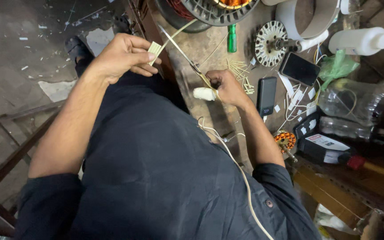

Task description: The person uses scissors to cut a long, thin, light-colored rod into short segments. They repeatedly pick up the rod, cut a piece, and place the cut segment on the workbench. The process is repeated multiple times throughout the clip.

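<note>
— Holding what?
— My left hand [123, 55] pinches a pale paper strip [155, 47]; my right hand [225, 86], at its four o'clock, grips scissors [181, 51], blades parted around the strip

Left hand [123, 55] pinched shut, forearm raised; right hand [226, 86] gripping closed (elbow bent).
</note>
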